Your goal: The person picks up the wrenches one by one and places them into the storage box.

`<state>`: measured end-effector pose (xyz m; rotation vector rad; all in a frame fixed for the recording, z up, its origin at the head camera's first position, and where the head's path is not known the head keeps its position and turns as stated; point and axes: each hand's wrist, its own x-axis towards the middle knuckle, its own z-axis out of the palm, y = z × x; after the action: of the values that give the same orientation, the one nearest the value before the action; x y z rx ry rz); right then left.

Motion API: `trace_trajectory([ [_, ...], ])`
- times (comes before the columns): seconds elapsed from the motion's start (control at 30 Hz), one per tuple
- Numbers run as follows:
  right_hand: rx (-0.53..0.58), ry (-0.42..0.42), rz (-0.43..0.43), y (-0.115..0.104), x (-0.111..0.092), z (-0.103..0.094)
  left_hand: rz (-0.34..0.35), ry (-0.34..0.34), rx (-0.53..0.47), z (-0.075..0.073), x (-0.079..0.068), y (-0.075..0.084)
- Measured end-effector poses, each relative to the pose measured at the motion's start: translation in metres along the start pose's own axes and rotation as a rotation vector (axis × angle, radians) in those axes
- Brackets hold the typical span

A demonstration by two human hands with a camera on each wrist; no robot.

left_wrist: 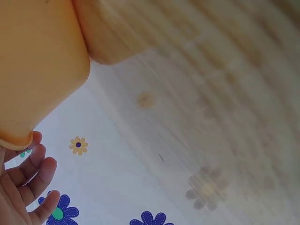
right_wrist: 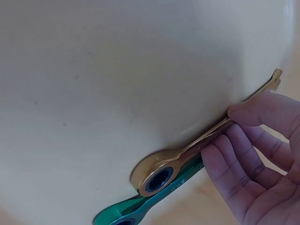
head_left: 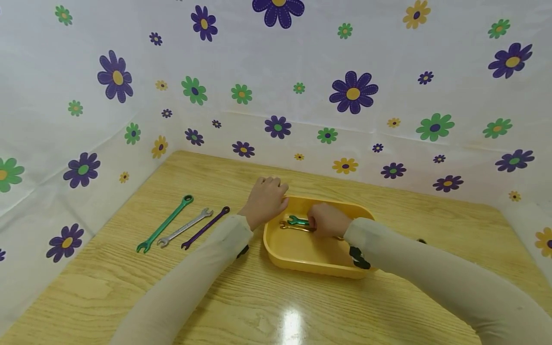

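Note:
A yellow plastic tray [head_left: 316, 268] stands on the table. My left hand [head_left: 264, 201] holds its far left rim, and in the left wrist view the loosely bent fingers [left_wrist: 38, 178] lie by the rim. Inside the tray, my right hand [head_left: 328, 220] pinches a gold ratchet wrench [right_wrist: 206, 138] between thumb and fingers. A green ratchet wrench [right_wrist: 164, 193] lies right alongside it, partly hidden by the fingers. In the head view the open ends of the gold wrench [head_left: 295, 227] and the green wrench [head_left: 295, 220] stick out left of that hand.
Left of the tray lie a long green wrench [head_left: 166, 224], a silver wrench [head_left: 185, 227] and a purple wrench [head_left: 205, 228], roughly parallel. A small dark end of something [head_left: 421, 241] shows behind the right sleeve. A flowered sheet [head_left: 302, 115] surrounds the table.

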<state>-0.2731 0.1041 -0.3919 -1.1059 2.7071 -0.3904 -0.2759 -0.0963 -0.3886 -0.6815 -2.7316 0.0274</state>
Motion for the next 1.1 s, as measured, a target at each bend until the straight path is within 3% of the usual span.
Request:
trace_trajectory([
  [0.33,0.011,-0.038,0.005,0.001,-0.001,-0.007,-0.003,-0.009,-0.004,-0.002,0.0,0.001],
  [0.7,0.028,-0.072,0.032,-0.003,-0.006,-0.02,0.007,0.027,0.013,0.0,0.0,0.001],
  [1.1,0.162,-0.09,-0.033,0.001,-0.014,-0.04,-0.003,0.026,0.021,0.002,0.001,0.001],
])
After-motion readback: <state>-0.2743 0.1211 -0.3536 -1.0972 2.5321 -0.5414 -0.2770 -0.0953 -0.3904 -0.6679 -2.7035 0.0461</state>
